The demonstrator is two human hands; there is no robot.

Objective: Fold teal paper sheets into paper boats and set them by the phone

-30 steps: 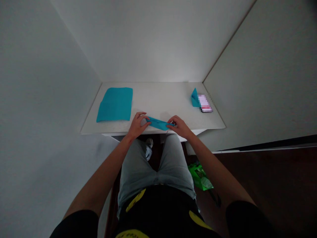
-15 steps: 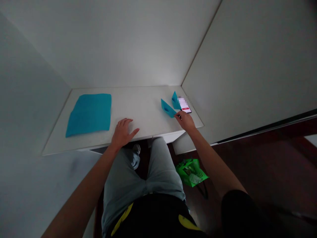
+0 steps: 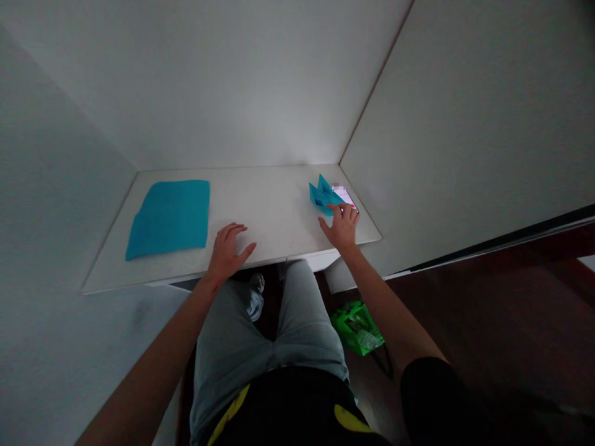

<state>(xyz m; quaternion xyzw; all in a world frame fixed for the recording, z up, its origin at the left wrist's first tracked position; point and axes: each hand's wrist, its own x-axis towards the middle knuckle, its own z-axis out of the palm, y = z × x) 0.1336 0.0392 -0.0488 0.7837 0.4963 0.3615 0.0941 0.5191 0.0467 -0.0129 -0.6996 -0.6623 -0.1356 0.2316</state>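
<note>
Two folded blue paper boats, the front boat (image 3: pixel 317 198) and the rear boat (image 3: pixel 323 183), stand side by side at the right end of the white tabletop (image 3: pixel 264 204). My right hand (image 3: pixel 343 230) is just in front of them, fingers spread, covering part of their near ends. Whether its fingertips touch the paper I cannot tell. My left hand (image 3: pixel 225 251) hovers or rests at the front edge, thumb and fingers apart, with nothing in it. To its left lie flat blue paper sheets (image 3: pixel 171 218), apparently a stack.
A phone (image 3: pixel 344 195) with a lit screen lies right of the boats, partly behind my right hand. Walls enclose the table at the back (image 3: pixel 223 87) and both sides. A green bag (image 3: pixel 359 328) sits on the dark floor by my right leg.
My right hand carried the folded blue boat from the front middle to the right, beside the other boat, and let go. My left hand released it and stayed near the front edge.
</note>
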